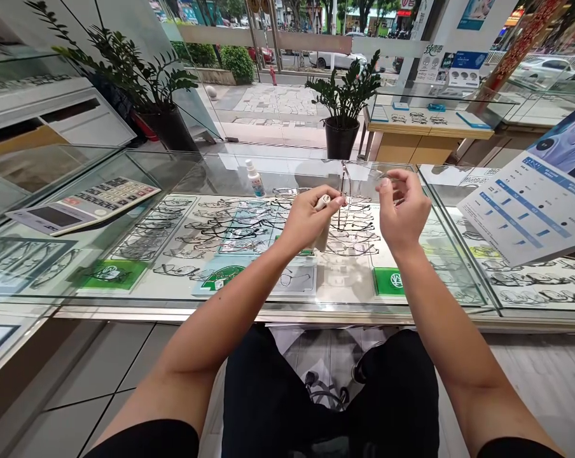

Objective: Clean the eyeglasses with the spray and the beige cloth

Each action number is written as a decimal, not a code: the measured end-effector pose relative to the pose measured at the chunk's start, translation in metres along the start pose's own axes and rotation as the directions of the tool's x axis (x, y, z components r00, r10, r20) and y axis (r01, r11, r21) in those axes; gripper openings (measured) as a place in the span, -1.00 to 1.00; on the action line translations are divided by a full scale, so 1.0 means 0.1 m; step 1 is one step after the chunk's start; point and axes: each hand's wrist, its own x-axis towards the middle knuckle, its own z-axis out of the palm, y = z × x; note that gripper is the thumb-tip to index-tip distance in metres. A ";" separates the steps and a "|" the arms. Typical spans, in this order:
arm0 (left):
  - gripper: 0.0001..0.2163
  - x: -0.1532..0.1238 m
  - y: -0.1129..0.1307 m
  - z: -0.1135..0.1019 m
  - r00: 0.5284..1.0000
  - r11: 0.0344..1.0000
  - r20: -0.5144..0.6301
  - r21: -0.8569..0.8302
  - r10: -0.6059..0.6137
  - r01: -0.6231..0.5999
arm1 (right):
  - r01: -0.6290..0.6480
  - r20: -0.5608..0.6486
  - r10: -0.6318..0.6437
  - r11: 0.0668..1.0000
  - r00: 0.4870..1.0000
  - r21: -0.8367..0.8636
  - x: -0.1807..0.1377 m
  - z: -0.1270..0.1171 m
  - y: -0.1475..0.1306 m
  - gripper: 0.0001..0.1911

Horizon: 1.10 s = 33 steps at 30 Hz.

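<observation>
My left hand is closed on a pair of eyeglasses, held up on edge above the glass counter. A pale, rolled thing, perhaps a cloth, also pokes out of that hand's grip. Just to the right, my right hand is raised with thumb and forefinger pinched together. A faint clear edge shows by those fingertips, too small to make out. Beneath both hands, rows of eyeglass frames lie inside the display case.
On the glass counter, a small white spray bottle stands behind my left hand. A calculator lies at the left, and a printed board leans in at the right. Potted plants stand beyond the counter.
</observation>
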 end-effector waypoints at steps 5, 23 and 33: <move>-0.72 -0.01 0.00 0.02 0.999 1.000 0.032 0.004 0.012 -0.012 | 0.145 0.045 -0.144 0.989 0.989 -0.022 -0.02 0.05 0.08 -0.25; -0.69 -0.01 -0.03 0.05 0.999 0.998 -0.051 -0.059 0.006 -0.009 | 0.212 0.060 -0.212 0.977 0.975 0.011 0.00 0.04 0.10 -0.39; -0.74 0.09 -0.09 -0.02 0.966 0.975 -0.256 -0.203 0.039 -0.094 | 0.261 0.070 -0.257 0.964 0.964 -0.046 0.00 0.03 0.13 -0.53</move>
